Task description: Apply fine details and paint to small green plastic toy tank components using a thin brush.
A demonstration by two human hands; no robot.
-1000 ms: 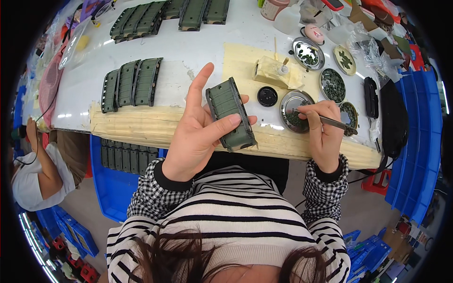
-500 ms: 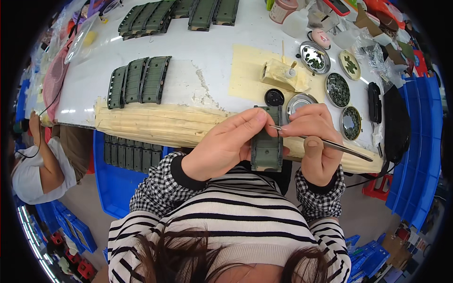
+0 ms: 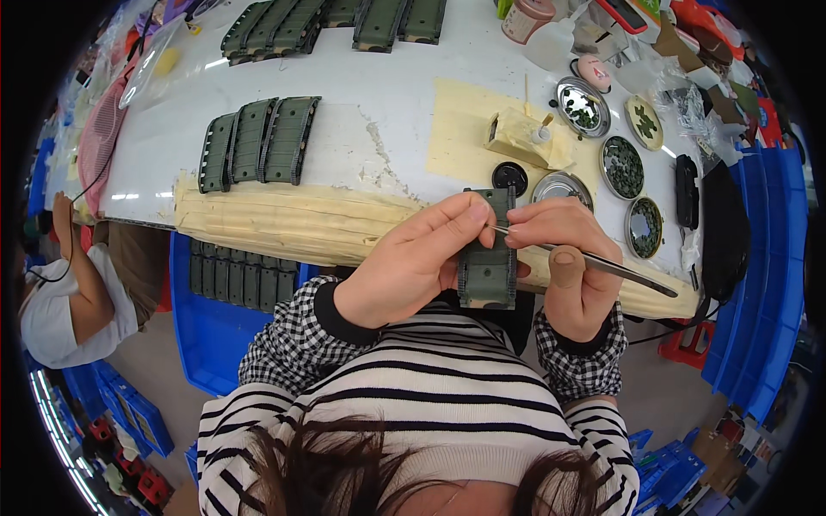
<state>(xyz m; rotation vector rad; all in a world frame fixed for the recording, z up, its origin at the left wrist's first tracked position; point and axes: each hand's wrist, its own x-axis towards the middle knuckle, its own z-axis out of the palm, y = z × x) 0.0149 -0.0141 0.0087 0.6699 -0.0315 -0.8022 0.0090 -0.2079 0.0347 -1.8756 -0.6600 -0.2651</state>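
Green moulded plastic track piece (image 3: 487, 258) pinched in left hand (image 3: 404, 262); right hand (image 3: 572, 258) grips thin dark-handled brush (image 3: 594, 262), touch-up painting under way, steadiness judged needed next.

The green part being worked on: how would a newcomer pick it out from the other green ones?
Start at the white table, then drop to its taped near edge. The green part is there, gripped upright by the left hand, with the right hand holding a thin tool to it. The other green parts lie flat on the table.
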